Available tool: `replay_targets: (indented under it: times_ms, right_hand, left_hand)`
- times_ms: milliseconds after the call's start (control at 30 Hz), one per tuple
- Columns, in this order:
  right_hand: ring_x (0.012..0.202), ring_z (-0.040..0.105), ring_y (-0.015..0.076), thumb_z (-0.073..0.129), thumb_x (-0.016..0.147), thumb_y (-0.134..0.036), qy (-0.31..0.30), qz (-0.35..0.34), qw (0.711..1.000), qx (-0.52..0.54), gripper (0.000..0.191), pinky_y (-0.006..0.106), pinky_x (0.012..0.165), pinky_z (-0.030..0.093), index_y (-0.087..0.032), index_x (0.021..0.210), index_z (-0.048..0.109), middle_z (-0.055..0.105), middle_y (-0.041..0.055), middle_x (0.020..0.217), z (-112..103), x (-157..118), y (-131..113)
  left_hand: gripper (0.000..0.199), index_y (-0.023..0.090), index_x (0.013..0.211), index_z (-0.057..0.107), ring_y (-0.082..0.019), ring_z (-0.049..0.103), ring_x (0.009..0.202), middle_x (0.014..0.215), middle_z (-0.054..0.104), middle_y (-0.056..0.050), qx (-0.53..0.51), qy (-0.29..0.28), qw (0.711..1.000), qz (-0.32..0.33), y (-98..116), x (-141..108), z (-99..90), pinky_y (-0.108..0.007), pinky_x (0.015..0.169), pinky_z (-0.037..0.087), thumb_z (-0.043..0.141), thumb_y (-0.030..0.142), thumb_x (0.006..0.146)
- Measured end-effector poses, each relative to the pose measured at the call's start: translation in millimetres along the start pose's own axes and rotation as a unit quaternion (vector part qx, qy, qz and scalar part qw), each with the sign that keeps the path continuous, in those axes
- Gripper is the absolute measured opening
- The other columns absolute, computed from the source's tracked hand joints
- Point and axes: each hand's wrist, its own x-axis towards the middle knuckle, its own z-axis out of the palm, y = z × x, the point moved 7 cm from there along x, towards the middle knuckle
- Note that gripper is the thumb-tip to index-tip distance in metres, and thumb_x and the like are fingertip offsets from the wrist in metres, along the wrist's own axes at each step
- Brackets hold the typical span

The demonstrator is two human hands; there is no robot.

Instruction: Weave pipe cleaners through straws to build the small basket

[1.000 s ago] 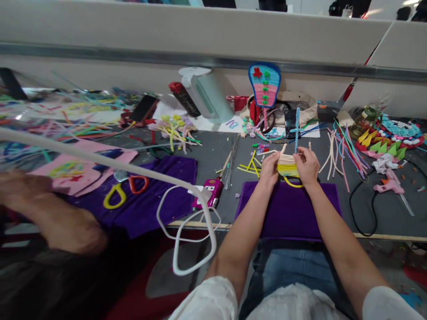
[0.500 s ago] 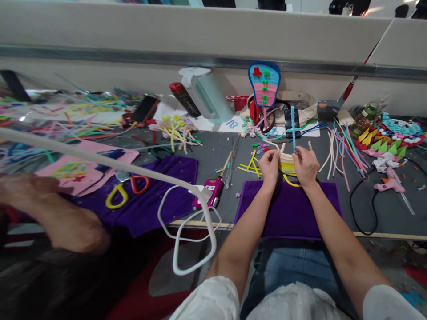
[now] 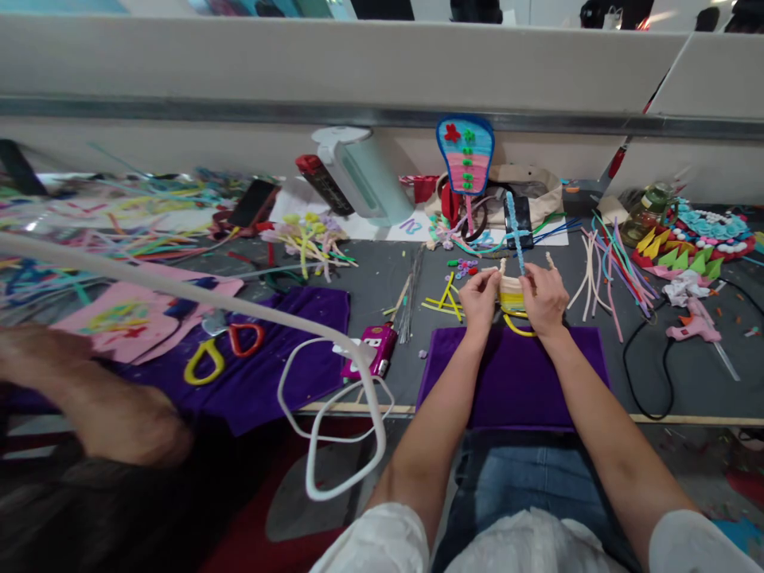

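Note:
My left hand (image 3: 479, 296) pinches the left edge of a small banded piece (image 3: 512, 301), cream at the top and yellow below, which looks made of pipe cleaners. At its right edge, my right hand (image 3: 544, 296) is closed on the same piece. A light-blue fuzzy pipe cleaner (image 3: 514, 223) with a short crossbar rises by my right fingertips, leaning left. My fingers hide where it meets the piece. A yellow loop (image 3: 518, 325) hangs at the bottom, above a purple cloth (image 3: 513, 378). Cut yellow stems (image 3: 444, 298) lie left of my left hand.
A pink glue gun (image 3: 693, 322) with a black cord lies right, near loose pipe cleaners (image 3: 626, 263). Behind stand a decorated fan shape (image 3: 465, 155) and a pale kettle (image 3: 370, 179). Left are scissors (image 3: 206, 362), a white looping tube (image 3: 322, 489) and another person's arm (image 3: 113, 398).
The blue pipe cleaner has tipped from upright to a leftward lean. Both my hands keep their hold on the banded piece. The whole view has shifted slightly.

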Motion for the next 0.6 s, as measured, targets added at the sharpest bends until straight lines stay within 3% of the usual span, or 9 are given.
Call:
replay_targets:
  times_ms: [200,467,600]
  right_hand:
    - [0.090,0.059,0.0211,0.047,0.097,-0.032,-0.007,0.007,1.000,0.015,0.026,0.033,0.085,0.044,-0.021,0.112,0.065,0.071,0.0063,0.089,-0.2,0.0,1.3]
    - [0.088,0.060,0.0200,0.051,0.094,-0.033,-0.003,0.060,0.996,0.068,0.024,0.032,0.083,0.047,-0.021,0.110,0.065,0.070,0.0057,0.090,4.0,0.2,14.0]
    - [0.094,0.058,0.0209,0.051,0.093,-0.031,0.003,0.059,0.997,0.056,0.030,0.033,0.084,0.046,-0.020,0.120,0.060,0.067,0.0076,0.097,6.0,0.6,15.6]
  left_hand:
    - [0.031,0.015,0.079,0.074,-0.011,0.058,0.062,0.071,0.070,-0.002,-0.091,-0.020,0.992,-0.086,-1.0,-2.7,5.7,-0.024,0.063,0.046,0.085,0.036,0.058]
    - [0.034,0.016,0.076,0.073,-0.009,0.058,0.058,0.068,0.068,0.000,-0.194,-0.068,0.963,-0.174,-4.6,-6.9,16.3,-0.021,0.059,0.046,0.089,0.036,0.053]
    - [0.038,0.015,0.075,0.071,-0.009,0.059,0.058,0.067,0.067,0.000,-0.219,-0.072,0.955,-0.188,-6.6,-10.4,21.6,-0.023,0.062,0.048,0.091,0.037,0.050]
